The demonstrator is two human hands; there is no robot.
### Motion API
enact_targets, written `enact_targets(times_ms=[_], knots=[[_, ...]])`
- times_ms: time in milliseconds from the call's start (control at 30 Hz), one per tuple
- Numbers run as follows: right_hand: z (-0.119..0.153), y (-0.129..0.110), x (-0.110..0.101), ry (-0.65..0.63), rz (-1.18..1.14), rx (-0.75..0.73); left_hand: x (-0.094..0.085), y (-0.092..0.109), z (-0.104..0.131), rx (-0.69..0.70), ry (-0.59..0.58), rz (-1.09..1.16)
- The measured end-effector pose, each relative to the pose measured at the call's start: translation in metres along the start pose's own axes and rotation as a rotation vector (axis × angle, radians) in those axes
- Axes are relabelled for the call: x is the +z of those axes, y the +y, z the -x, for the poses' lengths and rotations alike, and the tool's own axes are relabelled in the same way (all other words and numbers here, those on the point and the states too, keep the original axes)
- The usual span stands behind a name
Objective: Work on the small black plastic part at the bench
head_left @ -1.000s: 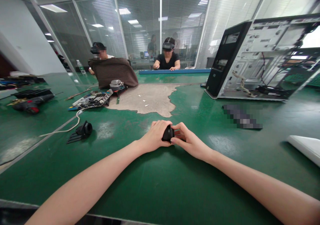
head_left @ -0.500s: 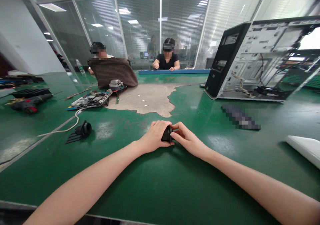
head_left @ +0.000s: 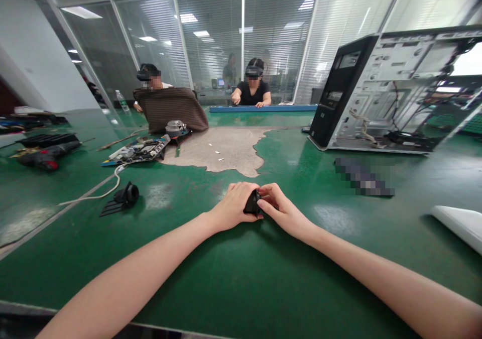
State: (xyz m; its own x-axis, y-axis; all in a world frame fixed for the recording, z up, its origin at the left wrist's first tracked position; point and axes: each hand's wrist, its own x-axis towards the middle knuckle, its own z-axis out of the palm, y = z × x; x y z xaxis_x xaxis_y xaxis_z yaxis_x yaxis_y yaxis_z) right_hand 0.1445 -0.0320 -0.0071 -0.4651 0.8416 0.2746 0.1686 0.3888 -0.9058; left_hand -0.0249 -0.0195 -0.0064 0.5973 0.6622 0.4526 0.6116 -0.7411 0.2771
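Observation:
Both hands meet over the green tabletop (head_left: 229, 273) around a small black plastic part (head_left: 251, 203), whose exact kind I cannot make out. My left hand (head_left: 233, 204) wraps over it from the left, fingers and thumb closed about its body. From the right, my right hand (head_left: 280, 206) pinches its near edge between thumb and fingers. The fingers hide much of the part. Farther left lies another black plastic piece (head_left: 126, 197) with a round ring and flat prongs, apart from both hands.
An opened computer case (head_left: 339, 93) stands at the right, near a blurred-out dark object (head_left: 363, 178) and a white edge (head_left: 457, 223). Left are a circuit board (head_left: 137, 150), a power drill (head_left: 47, 155) and a white cable (head_left: 94, 197). Two people sit across the table by a brown cloth-covered shape (head_left: 171, 108).
Almost nothing differs. Both hands keep the same hold on the black plastic part, and the whole view has shifted very slightly.

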Motion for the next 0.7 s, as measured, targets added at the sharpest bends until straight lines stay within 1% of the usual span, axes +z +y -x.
enact_targets(times_ms=[100,300,367,533,700], knots=[[0.0013,-0.0007,-0.0013,-0.047,0.005,0.018,-0.0001,0.0005,0.0,0.004,-0.003,0.002],[0.0061,-0.0052,-0.0027,-0.095,-0.008,-0.073,-0.001,0.001,0.0004,-0.006,-0.002,0.001],[0.0058,-0.0057,-0.0024,-0.082,-0.004,-0.067,-0.0007,0.0008,0.0005,-0.001,0.001,-0.002],[0.0021,-0.0028,-0.0006,-0.005,0.017,-0.038,0.0008,-0.0004,0.0003,0.003,0.007,0.0],[0.0016,-0.0011,-0.0008,0.006,0.043,-0.007,0.001,-0.0007,-0.0003,-0.01,0.0,0.007]])
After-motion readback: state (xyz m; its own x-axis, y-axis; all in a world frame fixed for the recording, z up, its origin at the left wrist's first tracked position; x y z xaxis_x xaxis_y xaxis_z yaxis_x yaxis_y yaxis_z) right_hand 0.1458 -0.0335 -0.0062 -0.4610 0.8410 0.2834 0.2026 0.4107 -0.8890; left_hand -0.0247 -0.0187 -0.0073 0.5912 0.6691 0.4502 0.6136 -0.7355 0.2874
